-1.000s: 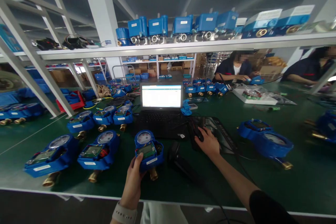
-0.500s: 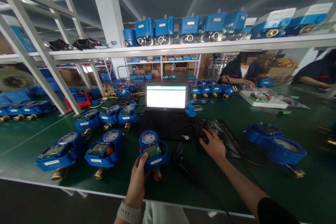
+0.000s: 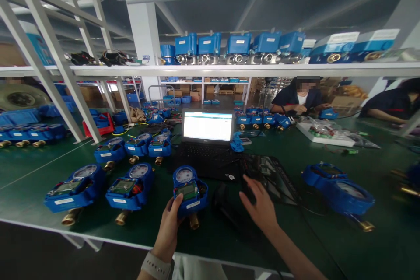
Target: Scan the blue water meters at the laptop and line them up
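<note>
My left hand (image 3: 168,223) grips the lower left corner of a blue water meter (image 3: 189,204), thumb on top beside its display. The meter has a round dial, an exposed circuit board and a brass pipe end, and sits on the green bench. My right hand (image 3: 259,205) is in the air with fingers apart, holding nothing. Just left of it lies a black handheld barcode scanner (image 3: 226,208), dark and blurred. Beyond the fingertips is a mouse pad (image 3: 278,179); the mouse is hard to make out. An open laptop (image 3: 207,127) with a lit screen stands behind the meter.
Several similar meters (image 3: 129,186) stand to the left, and another blue meter (image 3: 337,190) lies on the right. A shelf (image 3: 210,70) holding blue-boxed valves crosses above the bench. Co-workers sit across at the right, near a white tray (image 3: 324,135) of bagged parts.
My right hand has left the mouse and moved toward me and slightly left, over beside the scanner. My left hand keeps its hold on the meter. The camera view has tilted up slightly.
</note>
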The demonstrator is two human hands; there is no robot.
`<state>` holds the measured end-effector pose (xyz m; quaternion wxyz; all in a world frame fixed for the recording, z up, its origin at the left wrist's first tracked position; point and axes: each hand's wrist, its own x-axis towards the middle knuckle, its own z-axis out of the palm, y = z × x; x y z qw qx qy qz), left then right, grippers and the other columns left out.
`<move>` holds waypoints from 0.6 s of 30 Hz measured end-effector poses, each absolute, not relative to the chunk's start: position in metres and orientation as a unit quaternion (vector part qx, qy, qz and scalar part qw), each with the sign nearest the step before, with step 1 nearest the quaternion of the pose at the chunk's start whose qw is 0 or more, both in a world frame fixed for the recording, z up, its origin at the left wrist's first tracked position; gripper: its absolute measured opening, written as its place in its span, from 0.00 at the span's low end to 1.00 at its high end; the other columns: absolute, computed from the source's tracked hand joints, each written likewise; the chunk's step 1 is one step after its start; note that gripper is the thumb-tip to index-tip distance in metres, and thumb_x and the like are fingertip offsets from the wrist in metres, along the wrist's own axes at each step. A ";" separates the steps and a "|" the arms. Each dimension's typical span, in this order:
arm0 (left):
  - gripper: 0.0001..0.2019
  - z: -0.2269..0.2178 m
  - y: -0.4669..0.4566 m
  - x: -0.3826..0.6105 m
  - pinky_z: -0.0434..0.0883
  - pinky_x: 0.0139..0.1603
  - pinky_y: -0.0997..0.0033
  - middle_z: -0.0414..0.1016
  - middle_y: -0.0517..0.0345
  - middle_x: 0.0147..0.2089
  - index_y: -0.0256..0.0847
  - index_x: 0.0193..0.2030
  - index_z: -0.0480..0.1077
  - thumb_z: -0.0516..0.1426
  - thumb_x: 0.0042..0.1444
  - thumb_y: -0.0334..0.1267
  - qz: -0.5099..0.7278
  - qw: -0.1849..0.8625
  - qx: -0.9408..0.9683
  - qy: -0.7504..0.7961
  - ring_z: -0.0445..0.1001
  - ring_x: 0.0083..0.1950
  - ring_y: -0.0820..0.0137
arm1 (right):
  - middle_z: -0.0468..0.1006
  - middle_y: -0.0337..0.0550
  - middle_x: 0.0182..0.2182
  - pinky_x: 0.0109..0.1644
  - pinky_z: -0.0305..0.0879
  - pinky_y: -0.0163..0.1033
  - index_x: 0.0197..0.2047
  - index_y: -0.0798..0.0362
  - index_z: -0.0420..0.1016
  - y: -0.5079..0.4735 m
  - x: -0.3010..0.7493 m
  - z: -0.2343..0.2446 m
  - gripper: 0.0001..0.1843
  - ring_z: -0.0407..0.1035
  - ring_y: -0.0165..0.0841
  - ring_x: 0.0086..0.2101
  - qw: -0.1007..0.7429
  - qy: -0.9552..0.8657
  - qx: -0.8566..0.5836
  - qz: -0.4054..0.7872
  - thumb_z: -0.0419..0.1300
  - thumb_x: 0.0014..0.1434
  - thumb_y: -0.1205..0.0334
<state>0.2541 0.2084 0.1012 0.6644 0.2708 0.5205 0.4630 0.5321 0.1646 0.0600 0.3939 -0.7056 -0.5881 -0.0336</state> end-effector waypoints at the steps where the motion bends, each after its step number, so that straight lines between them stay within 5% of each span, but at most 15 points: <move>1: 0.28 0.102 0.208 0.254 0.64 0.61 0.56 0.71 0.43 0.58 0.38 0.58 0.63 0.59 0.55 0.51 0.463 0.666 0.272 0.518 0.69 0.59 0.57 | 0.71 0.47 0.54 0.54 0.68 0.47 0.64 0.45 0.62 0.153 0.517 0.061 0.28 0.69 0.40 0.50 0.373 -0.618 -0.692 0.015 0.52 0.61 0.49; 4: 0.28 0.106 0.208 0.255 0.64 0.62 0.56 0.70 0.44 0.60 0.39 0.59 0.62 0.60 0.55 0.50 0.462 0.666 0.267 0.521 0.68 0.60 0.57 | 0.71 0.46 0.53 0.55 0.68 0.45 0.64 0.44 0.62 0.128 0.484 0.064 0.35 0.69 0.40 0.49 0.295 -0.662 -0.682 0.098 0.61 0.52 0.55; 8: 0.31 0.110 0.206 0.256 0.62 0.64 0.55 0.68 0.43 0.62 0.38 0.61 0.61 0.60 0.54 0.51 0.455 0.667 0.259 0.531 0.67 0.62 0.57 | 0.74 0.47 0.48 0.54 0.68 0.45 0.64 0.48 0.63 0.119 0.484 0.066 0.37 0.71 0.40 0.47 0.261 -0.649 -0.705 0.120 0.56 0.48 0.65; 18: 0.36 0.108 0.204 0.253 0.64 0.62 0.52 0.68 0.38 0.61 0.36 0.60 0.62 0.62 0.49 0.54 0.457 0.669 0.265 0.522 0.69 0.59 0.53 | 0.75 0.47 0.48 0.48 0.72 0.52 0.61 0.43 0.63 0.079 0.596 0.020 0.32 0.73 0.46 0.45 0.323 -0.523 -0.789 -0.019 0.53 0.53 0.47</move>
